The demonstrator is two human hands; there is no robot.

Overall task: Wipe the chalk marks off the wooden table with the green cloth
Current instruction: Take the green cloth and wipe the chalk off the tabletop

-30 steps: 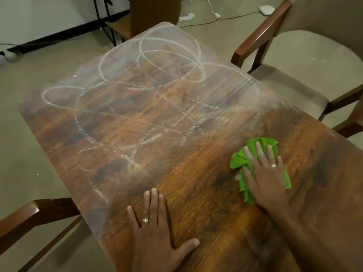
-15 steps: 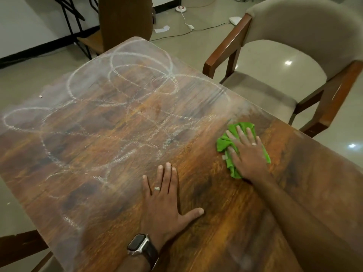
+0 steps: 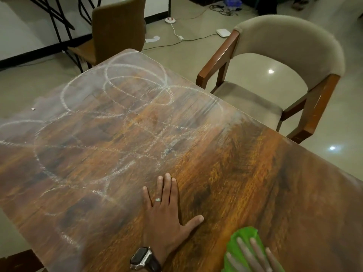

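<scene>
Pressing flat on the green cloth (image 3: 240,250), the right hand (image 3: 255,258) sits at the near edge of the wooden table (image 3: 245,173), partly cut off by the frame bottom and blurred. Fingers straight and spread on top of the cloth, not curled round it. Cloth lies bunched under them, on bare wood.

Left hand (image 3: 167,211) just beside it, toward the table's middle. Palm down on the wood, fingers straight and close together, thumb out toward the cloth. Holds nothing. Ring on one finger, watch (image 3: 142,258) on the wrist.

Wood around both hands and toward the right edge shows dark grain.

Chalk marks (image 3: 117,107) begin just past the left fingertips: white loops and crossing lines over the middle, the left side and the far corner, with a pale haze over them. Small white fleck near the far left edge.

Beyond the right edge, an armchair (image 3: 284,55) with a beige seat. Past the far corner, a brown chair (image 3: 117,26).
</scene>
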